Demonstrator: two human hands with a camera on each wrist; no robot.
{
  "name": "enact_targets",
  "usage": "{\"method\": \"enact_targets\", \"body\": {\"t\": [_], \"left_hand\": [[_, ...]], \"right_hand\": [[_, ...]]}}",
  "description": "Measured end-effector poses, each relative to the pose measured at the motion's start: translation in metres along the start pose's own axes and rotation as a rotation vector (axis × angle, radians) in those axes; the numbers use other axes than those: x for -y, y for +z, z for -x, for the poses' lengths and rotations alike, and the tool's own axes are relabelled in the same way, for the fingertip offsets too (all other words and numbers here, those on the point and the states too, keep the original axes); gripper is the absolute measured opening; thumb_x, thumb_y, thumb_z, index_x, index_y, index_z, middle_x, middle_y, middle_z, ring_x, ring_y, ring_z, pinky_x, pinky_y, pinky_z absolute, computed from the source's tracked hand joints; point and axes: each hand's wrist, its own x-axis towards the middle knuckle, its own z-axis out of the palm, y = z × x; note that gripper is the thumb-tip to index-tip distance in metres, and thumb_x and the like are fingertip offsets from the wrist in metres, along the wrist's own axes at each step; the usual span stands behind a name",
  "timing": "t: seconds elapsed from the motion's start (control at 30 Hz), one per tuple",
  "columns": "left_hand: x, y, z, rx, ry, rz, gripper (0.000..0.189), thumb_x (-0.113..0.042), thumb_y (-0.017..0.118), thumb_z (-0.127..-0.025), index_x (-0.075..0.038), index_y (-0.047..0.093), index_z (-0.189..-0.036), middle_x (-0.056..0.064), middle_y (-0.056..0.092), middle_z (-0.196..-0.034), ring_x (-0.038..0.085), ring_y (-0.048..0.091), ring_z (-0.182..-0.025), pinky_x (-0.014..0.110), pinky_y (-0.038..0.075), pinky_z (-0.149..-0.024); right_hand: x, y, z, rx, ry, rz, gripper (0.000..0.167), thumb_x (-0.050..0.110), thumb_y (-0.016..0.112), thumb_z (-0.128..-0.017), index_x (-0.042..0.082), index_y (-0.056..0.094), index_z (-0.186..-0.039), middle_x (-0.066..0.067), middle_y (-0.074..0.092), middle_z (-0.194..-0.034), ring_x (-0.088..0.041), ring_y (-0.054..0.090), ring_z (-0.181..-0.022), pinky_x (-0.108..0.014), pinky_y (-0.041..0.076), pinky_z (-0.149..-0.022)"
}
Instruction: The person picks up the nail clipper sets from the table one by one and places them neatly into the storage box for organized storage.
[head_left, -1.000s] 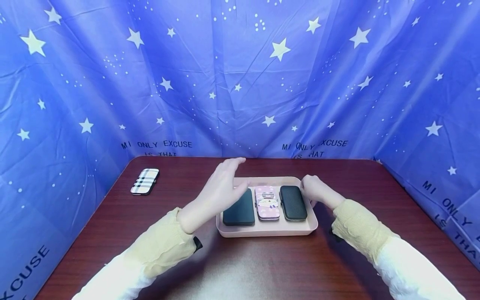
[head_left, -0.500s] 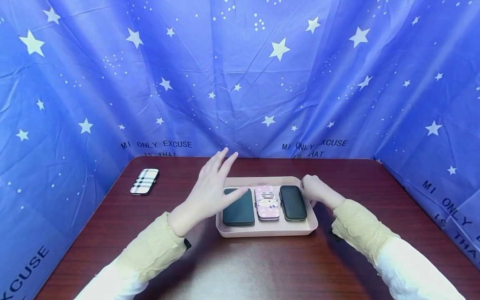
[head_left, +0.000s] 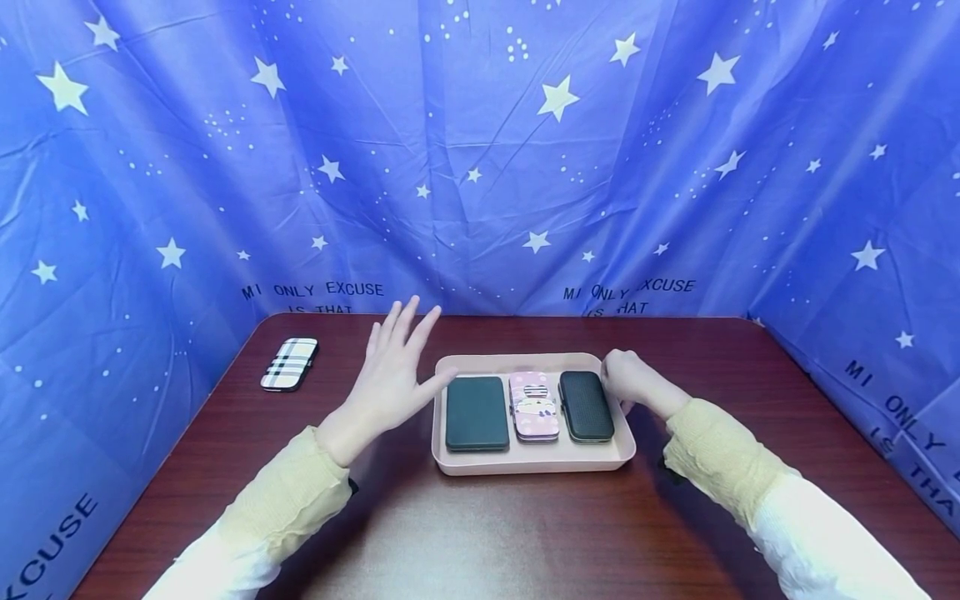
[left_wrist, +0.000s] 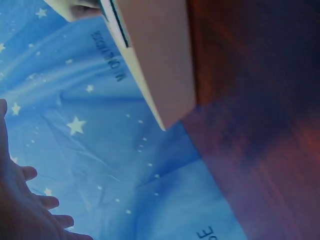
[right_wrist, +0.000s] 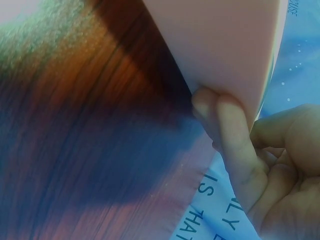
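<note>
A pale pink tray (head_left: 534, 465) stands on the table, holding a dark green flat case (head_left: 477, 414), a pink patterned clasp case (head_left: 535, 407) and a black ribbed clasp case (head_left: 587, 406). My right hand (head_left: 632, 381) grips the tray's right wall near its far corner. In the right wrist view, fingers of that hand (right_wrist: 237, 135) press the wall's outside while another part of the hand meets the rim. My left hand (head_left: 382, 387) hovers by the tray's left side, fingers spread and holding nothing. In the left wrist view, the left hand (left_wrist: 25, 200) is apart from the tray (left_wrist: 160, 60).
A plaid black-and-white case (head_left: 290, 364) lies alone at the table's far left. The brown wooden table (head_left: 465, 542) is bounded at the back and sides by a blue star-printed curtain (head_left: 480, 225).
My left hand has moved left from above the green case to beside the tray, its fingers spreading. The right hand, the tray and the cases have stayed in place.
</note>
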Motion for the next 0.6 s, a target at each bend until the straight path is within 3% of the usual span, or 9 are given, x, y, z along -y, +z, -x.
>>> {"method": "enact_targets", "body": {"t": [0.23, 0.6], "left_hand": [[0.016, 0.007, 0.005, 0.01, -0.072, 0.027, 0.078, -0.056, 0.059, -0.085, -0.022, 0.029, -0.148, 0.014, 0.018, -0.156, 0.035, 0.007, -0.144, 0.064, 0.009, -0.11], [0.058, 0.01, 0.01, 0.053, -0.193, -0.007, 0.079, -0.058, 0.055, -0.086, -0.017, 0.029, -0.148, 0.019, 0.016, -0.155, 0.039, 0.005, -0.143, 0.065, 0.006, -0.11]], "right_hand": [[-0.002, 0.001, 0.0, -0.006, -0.004, 0.002, 0.028, -0.005, 0.04, -0.086, -0.001, 0.059, -0.065, -0.013, 0.06, -0.059, -0.021, 0.063, -0.042, -0.028, 0.05, -0.039], [-0.002, 0.002, -0.001, -0.004, 0.013, -0.013, 0.029, -0.004, 0.039, -0.086, 0.001, 0.056, -0.063, -0.011, 0.059, -0.058, -0.021, 0.063, -0.043, -0.028, 0.051, -0.039]]}}
